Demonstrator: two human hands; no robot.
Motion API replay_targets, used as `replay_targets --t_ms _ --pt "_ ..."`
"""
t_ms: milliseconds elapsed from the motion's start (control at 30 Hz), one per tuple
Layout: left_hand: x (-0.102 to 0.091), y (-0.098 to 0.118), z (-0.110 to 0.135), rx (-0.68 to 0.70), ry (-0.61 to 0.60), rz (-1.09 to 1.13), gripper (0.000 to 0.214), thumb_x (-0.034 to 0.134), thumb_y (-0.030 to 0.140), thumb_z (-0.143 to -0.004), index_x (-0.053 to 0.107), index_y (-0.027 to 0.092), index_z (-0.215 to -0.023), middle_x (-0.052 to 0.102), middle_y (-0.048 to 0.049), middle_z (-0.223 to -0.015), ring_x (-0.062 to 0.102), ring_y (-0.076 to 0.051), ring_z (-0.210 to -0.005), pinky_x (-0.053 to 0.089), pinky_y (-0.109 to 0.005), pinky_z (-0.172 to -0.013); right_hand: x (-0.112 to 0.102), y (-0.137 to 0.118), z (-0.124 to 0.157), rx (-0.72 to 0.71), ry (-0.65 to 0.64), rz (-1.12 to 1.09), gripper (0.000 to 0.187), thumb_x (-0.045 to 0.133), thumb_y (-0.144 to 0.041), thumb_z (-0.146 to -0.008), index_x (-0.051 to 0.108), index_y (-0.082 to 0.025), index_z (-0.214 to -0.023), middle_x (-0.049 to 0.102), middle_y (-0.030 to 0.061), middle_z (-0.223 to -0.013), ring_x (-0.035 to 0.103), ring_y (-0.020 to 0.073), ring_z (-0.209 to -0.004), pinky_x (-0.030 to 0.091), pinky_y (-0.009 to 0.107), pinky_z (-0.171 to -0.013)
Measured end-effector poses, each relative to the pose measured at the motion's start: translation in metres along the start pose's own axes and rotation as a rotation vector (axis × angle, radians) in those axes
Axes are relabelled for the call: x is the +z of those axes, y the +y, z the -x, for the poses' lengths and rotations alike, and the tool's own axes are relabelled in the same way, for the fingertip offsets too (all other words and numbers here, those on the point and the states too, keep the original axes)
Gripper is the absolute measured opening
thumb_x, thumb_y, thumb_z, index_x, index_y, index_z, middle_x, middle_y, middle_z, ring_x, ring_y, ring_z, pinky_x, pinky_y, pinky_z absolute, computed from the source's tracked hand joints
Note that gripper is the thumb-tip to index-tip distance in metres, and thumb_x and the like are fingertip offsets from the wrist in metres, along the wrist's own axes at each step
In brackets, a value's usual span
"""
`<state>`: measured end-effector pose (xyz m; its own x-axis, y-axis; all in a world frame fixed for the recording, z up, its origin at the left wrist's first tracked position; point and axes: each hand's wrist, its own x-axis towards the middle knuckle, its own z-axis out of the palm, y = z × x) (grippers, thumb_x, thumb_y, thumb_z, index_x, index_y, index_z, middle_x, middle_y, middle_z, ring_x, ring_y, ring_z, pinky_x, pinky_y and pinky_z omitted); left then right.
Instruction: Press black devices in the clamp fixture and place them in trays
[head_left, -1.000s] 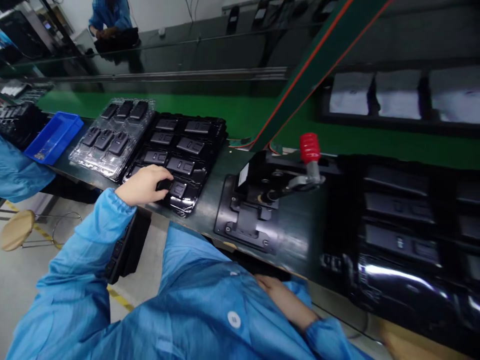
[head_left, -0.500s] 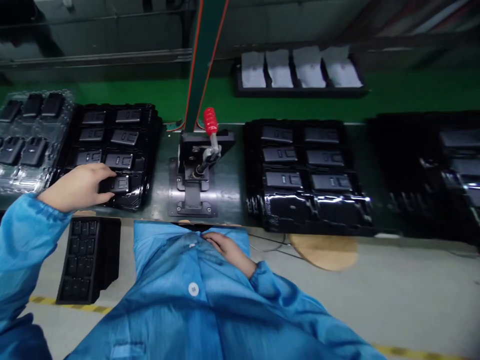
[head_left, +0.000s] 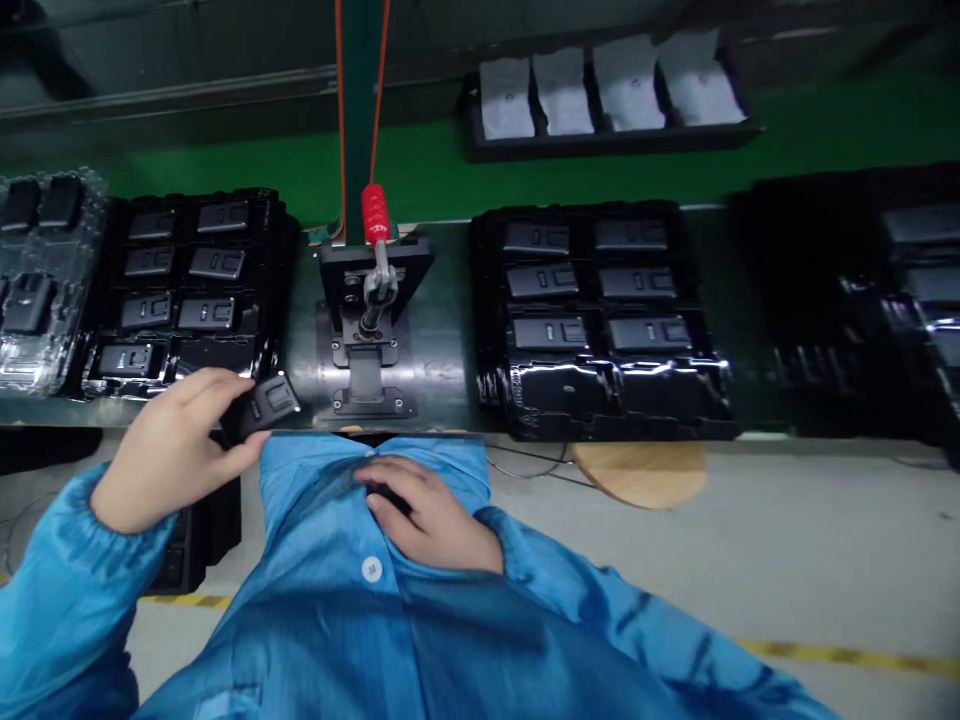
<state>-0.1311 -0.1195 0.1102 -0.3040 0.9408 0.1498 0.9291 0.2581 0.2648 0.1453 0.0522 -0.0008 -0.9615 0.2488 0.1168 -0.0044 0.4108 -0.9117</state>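
Note:
My left hand [head_left: 176,450] pinches a black battery pack [head_left: 268,402] between thumb and fingers, tilted, just above the bench's front edge. Behind it lies the left black tray [head_left: 217,352], with several similar packs in its pockets; its front right pocket is bare. My right hand [head_left: 439,520] rests before my blue coat, palm down, thumb and fingers apart, with nothing visible in it. Between the trays stands a clamp fixture [head_left: 367,310] with a red handle [head_left: 375,213], to the right of the held pack.
A right black tray [head_left: 566,390] holds several packs, with more dark trays [head_left: 810,300] farther right. A clear tray [head_left: 75,240] sits far left. White pouches [head_left: 566,92] stand in a bin at the back. Below the bench are a dark rack [head_left: 180,560] and a round wooden stool seat [head_left: 645,475].
My left hand has lifted the pack from the left tray's front right pocket and brought it right and toward me. My right hand has risen slightly off my lap. The view has shifted.

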Motion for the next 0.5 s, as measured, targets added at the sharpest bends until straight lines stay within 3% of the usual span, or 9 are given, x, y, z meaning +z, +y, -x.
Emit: replay_targets --t_ms 100,233,500 --pt "0.024 0.029 0.0 0.006 0.055 0.029 0.044 0.075 0.04 -0.092 0.065 0.024 -0.132 0.074 -0.0135 -0.123 0.075 -0.035 -0.114 0.065 -0.053 -0.1 0.004 -0.012 -0.011 -0.099 -0.038 -0.045 0.04 0.058 -0.028 -0.105 0.061 -0.021 -0.144 0.072 0.013 -0.138 0.069 0.0239 -0.131 0.06 0.045 -0.111" --pt "0.055 0.054 -0.008 -0.036 0.107 0.106 0.043 0.075 0.034 -0.091 0.065 0.022 -0.131 0.074 -0.0134 -0.121 0.074 -0.032 -0.112 0.065 -0.05 -0.1 0.013 -0.014 -0.017 -0.085 0.005 -0.068 0.053 0.062 -0.03 -0.104 0.05 -0.019 -0.154 0.061 0.0186 -0.152 0.063 0.0277 -0.139 0.061 0.047 -0.11" --pt "0.092 0.07 -0.027 -0.086 0.157 0.167 0.038 0.075 0.032 -0.091 0.067 0.019 -0.125 0.074 -0.0133 -0.118 0.074 -0.031 -0.111 0.065 -0.047 -0.097 0.014 -0.001 -0.018 0.033 0.222 -0.115 0.052 0.063 -0.022 -0.098 0.047 -0.022 -0.148 0.057 0.0179 -0.152 0.071 0.0226 -0.108 0.064 0.047 -0.101"
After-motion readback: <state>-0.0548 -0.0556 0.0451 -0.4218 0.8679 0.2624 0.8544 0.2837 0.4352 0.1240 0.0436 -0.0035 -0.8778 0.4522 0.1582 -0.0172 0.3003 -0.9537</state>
